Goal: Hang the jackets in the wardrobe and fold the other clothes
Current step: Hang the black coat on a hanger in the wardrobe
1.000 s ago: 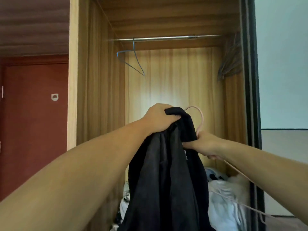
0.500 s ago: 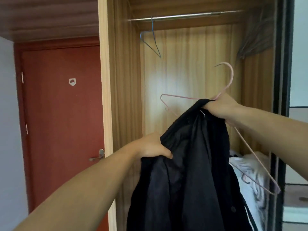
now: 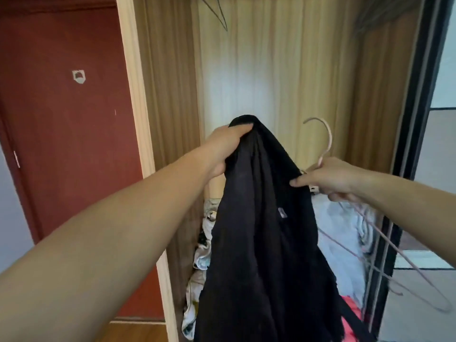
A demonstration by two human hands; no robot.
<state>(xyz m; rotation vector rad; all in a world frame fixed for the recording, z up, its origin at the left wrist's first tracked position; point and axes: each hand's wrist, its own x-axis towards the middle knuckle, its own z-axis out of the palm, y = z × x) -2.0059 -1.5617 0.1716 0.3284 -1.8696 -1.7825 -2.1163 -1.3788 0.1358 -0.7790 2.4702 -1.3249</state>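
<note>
left hand: the left hand (image 3: 228, 146) gripped the top of the black jacket (image 3: 266, 243), fingers curled over the bunched fabric at its highest point, arm stretched forward toward the wardrobe (image 3: 271, 70).
right hand: the right hand (image 3: 328, 180) held the neck of the pink hanger (image 3: 325, 144) just below its hook, while its thumb and forefinger pinched the right edge of the jacket's collar area.
jacket: the black jacket hung down from both hands in front of the open wardrobe, draped in long folds, its lower part running out of the bottom of the view; a small pale label showed on the inside fabric.
hanger: the pink hanger's hook pointed up above the right hand; its thin shoulders and bar sloped down and to the right below the hand, beside the jacket. whether any part of it sat inside the jacket could not be told.
wardrobe: light wood-grain back panel and side walls, with a dark frame (image 3: 404, 169) along the right edge.
other hanger: the lower tip of a dark wire hanger (image 3: 217, 13) showed at the top of the wardrobe.
clothes pile: a heap of white, patterned and pink clothes (image 3: 343, 233) lay on the wardrobe floor behind the jacket.
door: a red-brown door (image 3: 61, 107) stood to the left of the wardrobe, with a small white sticker (image 3: 79, 76) on it.
</note>
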